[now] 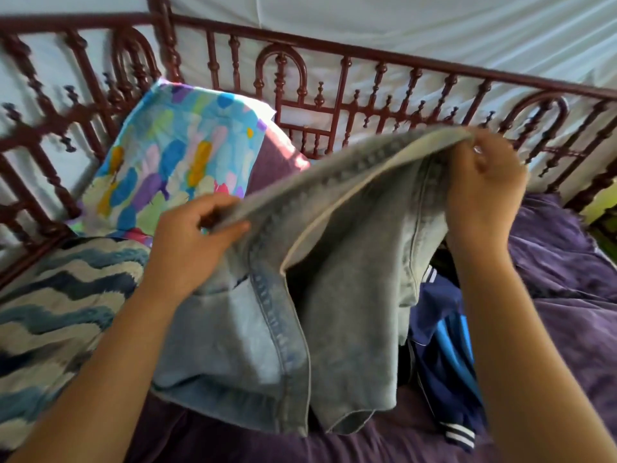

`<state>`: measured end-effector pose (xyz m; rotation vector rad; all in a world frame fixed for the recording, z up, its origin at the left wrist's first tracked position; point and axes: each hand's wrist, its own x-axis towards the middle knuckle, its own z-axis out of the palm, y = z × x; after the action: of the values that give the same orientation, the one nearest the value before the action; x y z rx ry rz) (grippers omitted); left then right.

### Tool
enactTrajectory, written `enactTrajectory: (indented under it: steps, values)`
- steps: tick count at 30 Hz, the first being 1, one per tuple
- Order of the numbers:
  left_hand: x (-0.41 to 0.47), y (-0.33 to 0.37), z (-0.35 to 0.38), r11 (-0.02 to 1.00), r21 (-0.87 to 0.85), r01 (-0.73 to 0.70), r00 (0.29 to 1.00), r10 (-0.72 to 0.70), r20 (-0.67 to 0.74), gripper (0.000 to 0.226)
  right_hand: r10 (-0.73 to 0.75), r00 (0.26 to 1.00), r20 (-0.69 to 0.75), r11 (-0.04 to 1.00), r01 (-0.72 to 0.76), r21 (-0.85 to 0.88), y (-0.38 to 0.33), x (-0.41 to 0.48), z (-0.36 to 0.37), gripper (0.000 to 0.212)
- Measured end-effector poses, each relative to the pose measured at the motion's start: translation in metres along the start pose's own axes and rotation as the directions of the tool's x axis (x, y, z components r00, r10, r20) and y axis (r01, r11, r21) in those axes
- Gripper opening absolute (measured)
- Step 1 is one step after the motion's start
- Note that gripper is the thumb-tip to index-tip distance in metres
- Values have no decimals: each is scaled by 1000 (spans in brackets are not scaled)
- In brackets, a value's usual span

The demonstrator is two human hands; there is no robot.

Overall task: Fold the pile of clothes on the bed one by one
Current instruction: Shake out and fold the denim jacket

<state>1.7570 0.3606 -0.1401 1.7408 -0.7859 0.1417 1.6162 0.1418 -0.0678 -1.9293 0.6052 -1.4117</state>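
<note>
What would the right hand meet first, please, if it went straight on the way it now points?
Likely the bed rail: the right hand, with its grip on the denim, points up and away towards it, and nothing shows between. Depth is unclear, so this is a guess.

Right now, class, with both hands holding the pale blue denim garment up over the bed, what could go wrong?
The left hand and right hand pinch only the top edge of the pale blue denim garment; its layers hang unevenly, so the fold may turn out crooked. Its hem hangs beside the navy jacket with white-striped cuffs; laid down there, it might rumple that jacket.
</note>
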Motion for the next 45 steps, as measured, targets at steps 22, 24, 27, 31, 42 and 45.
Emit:
enactTrajectory:
  steps: [22, 24, 27, 31, 42, 45]
  values:
    - [-173, -207, 111, 621, 783, -28, 459, -688, 562, 87, 920, 170, 353, 391, -370, -843, 240, -215, 24, 52]
    - [-191, -212, 106, 524, 820, -230, 395, -720, 571, 92, 936, 131, 326, 349, -451, -821, 242, -234, 20, 48]
    - [-199, -211, 98, 500, 826, -262, 539, -634, 555, 78, 935, 211, 286, 355, -586, -728, 249, -241, 18, 49]
    - [-176, -210, 95, 603, 763, -232, 649, -488, 583, 20, 958, 161, 235, 262, -822, -505, 258, -228, 25, 43]
    - [50, -175, 82, 905, 134, 403, 907, -375, -194, 19, 593, 797, 114, 745, -489, -453, 226, -15, 68, 17]
    - [96, -203, 64, 849, 173, 500, 839, -425, -339, 28, 509, 861, 3, 702, -413, -580, 237, 39, 57, 30]
